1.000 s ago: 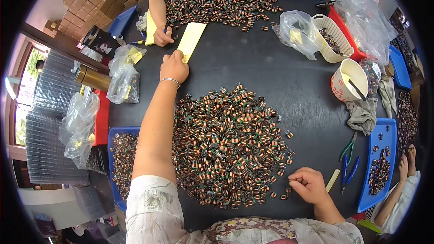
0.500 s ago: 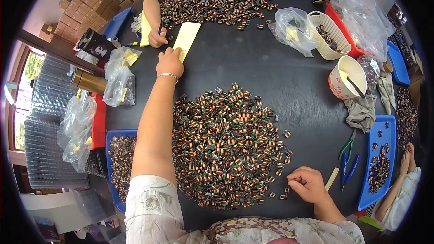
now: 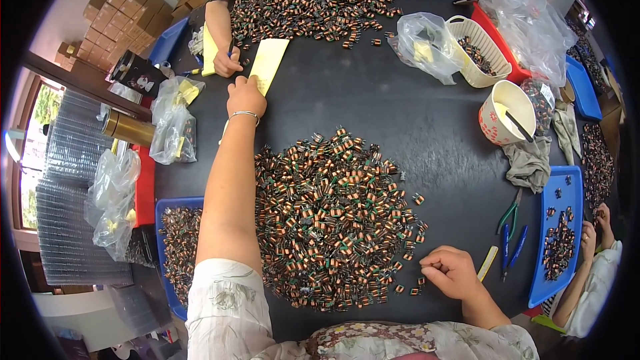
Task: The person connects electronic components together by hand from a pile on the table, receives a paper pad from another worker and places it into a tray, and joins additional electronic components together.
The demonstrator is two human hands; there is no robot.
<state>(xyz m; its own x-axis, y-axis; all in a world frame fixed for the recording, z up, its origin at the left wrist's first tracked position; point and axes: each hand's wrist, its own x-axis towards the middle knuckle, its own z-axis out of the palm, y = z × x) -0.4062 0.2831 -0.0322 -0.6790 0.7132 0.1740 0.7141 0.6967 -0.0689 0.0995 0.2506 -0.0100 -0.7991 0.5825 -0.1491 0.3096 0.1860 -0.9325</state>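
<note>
Resting the left hand (image 3: 247, 99) with bent fingers over the near part of a yellow slip (image 3: 272, 60), on the far left of the dark table (image 3: 367, 100); cannot tell whether pinching or merely pressing it. Showing faint marks on that slip, too small to read. Curling the right hand (image 3: 450, 270) into a loose fist, thumb drawn in near the forefinger, with nothing seen inside, just right of a heap of copper-wound coils (image 3: 340, 220). Bearing a red printed pattern on the pale cup (image 3: 497, 123) at right, and a white figure on the black container (image 3: 138, 75) at far left. Carrying a white label on a bag of parts (image 3: 539, 97) beside the cup; unreadable from here.

Lying near the right hand: a yellow strip (image 3: 487, 263), blue-handled tools (image 3: 515, 250) and green-handled pliers (image 3: 511, 213), then a blue tray (image 3: 541, 280) farther right. Gripping a pen (image 3: 231, 47) beyond the slip, close to the left hand: a co-worker's hand (image 3: 227, 65). Spreading behind, at the far side: a second coil heap (image 3: 313, 3). Crowding the far right: a clear bag (image 3: 427, 47) and a white basket (image 3: 490, 80).
</note>
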